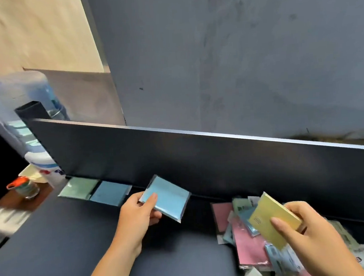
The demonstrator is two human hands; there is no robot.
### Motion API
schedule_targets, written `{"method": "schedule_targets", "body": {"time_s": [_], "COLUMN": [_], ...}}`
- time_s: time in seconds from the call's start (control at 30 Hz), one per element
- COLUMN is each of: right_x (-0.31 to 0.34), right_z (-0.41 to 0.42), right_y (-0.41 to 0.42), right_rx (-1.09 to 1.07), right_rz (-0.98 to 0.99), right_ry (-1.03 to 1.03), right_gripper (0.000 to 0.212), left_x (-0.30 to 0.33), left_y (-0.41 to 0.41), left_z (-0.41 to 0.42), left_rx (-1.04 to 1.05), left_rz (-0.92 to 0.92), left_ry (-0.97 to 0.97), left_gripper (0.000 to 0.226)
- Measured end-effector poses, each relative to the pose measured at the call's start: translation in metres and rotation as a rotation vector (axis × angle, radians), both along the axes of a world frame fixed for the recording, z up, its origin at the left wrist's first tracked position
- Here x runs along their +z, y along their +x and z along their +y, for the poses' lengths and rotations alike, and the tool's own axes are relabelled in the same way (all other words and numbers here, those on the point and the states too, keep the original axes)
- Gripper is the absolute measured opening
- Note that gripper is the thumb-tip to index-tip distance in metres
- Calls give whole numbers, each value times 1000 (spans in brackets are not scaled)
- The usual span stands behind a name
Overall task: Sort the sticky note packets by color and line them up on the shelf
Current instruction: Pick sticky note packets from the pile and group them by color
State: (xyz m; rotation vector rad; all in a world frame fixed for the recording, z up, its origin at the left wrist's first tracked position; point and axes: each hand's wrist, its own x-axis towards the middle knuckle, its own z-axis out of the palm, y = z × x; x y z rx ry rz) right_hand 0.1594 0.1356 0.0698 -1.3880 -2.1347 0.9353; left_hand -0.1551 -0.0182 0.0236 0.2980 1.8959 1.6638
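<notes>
Lining the shelf (54, 246): one green packet (78, 187), one blue packet (109, 194).

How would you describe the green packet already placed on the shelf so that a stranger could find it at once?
Start at the dark shelf and follow its tall back panel to the far left end, near the water bottle. Two packets lie flat there, side by side against the panel. The green packet is the leftmost one; its only neighbour, the blue packet, lies to its right.
</notes>
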Motion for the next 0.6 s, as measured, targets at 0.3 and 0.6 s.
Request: {"method": "schedule_targets", "body": {"time_s": [0.3,0.6], "right_x": [0,-57], "right_z": [-41,-51], "right_y": [-135,-289], "right_rx": [162,213], "right_rz": [19,-68], "right_ry": [-72,-279], "right_gripper": [16,19], "left_x": [-16,-29], "left_y": [-148,-205], "left_z": [-76,-79], "left_rx": [193,-68], "left_rz": [-10,619], "left_ry": [-41,-609], "left_gripper": [12,30]}}
